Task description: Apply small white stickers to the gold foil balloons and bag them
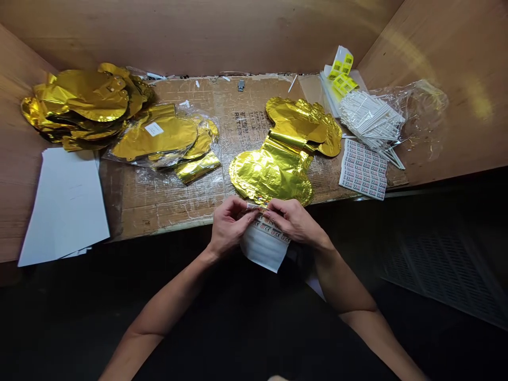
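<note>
My left hand (229, 226) and my right hand (291, 221) meet over the near edge of the bench, pinching the top edge of a white sheet of printed labels (264, 247) between their fingertips. The sheet hangs down below them. A small strip at the pinch may be a peeled label, but it is too small to tell. Just beyond my fingers lies a gold foil balloon (273, 169), its lower edge nearly touching them. A second gold foil piece (301, 124) lies folded at its far end.
A heap of gold foil balloons (83, 100) and a clear bag of more foil (154, 137) lie left on a cardboard-covered bench (246, 121). White paper sheets (63, 209) are at left. At right are white sticks (371, 119), a printed label sheet (363, 169) and yellow barcode labels (343, 69). Wooden walls surround the bench.
</note>
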Available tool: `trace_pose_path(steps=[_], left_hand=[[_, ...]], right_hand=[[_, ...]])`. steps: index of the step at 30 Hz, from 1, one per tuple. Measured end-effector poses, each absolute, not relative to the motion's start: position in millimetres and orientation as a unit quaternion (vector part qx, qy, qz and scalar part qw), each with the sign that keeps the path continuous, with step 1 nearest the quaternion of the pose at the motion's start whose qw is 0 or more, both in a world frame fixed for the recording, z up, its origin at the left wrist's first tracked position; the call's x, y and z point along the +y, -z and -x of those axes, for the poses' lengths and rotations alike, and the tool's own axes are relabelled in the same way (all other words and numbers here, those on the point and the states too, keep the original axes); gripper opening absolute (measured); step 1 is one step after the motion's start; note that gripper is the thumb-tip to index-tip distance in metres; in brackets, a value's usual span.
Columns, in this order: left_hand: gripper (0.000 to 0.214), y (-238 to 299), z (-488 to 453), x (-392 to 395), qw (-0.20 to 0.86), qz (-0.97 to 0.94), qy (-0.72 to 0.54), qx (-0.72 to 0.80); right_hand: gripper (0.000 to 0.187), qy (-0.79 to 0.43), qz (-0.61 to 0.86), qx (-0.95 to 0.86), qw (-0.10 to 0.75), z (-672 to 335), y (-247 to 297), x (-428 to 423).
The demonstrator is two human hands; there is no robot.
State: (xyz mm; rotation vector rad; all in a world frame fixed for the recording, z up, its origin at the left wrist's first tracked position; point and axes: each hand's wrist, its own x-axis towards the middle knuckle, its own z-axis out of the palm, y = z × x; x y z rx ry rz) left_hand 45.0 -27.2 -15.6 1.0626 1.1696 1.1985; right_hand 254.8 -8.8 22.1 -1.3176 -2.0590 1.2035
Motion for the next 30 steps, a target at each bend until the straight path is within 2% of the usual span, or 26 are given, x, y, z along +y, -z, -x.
trace_pose_path(steps=[4, 7, 12, 18, 30], left_hand=[[0.044, 13.9, -35.1, -24.1, 0.529, -0.383, -0.558, 0.512], [0.059, 13.0, -23.4, -18.8, 0.595, -0.370, -0.520, 0.488], [0.035, 15.6, -18.1, -17.9, 0.608, -0.417, -0.450, 0.503], [0.033, 12.4, -23.9, -22.5, 0.580, -0.416, -0.474, 0.516], [0.031, 11.6, -21.1, -24.9, 0.543, -0.492, -0.437, 0.521]], right_hand=[[0.033, -0.495, 0.486, -0.682, 0.231, -263.5, -19.7, -9.8], [0.033, -0.529, 0.504, -0.628, 0.268, -270.3, -16.9, -13.1], [0.030, -0.530, 0.519, -0.596, 0.310, -267.0, -15.2, -19.1], [0.044, -0.505, 0.539, -0.578, 0.347, -264.3, -12.1, -26.0], [0.036, -0.555, 0.519, -0.571, 0.309, -267.8, -19.1, -24.9]])
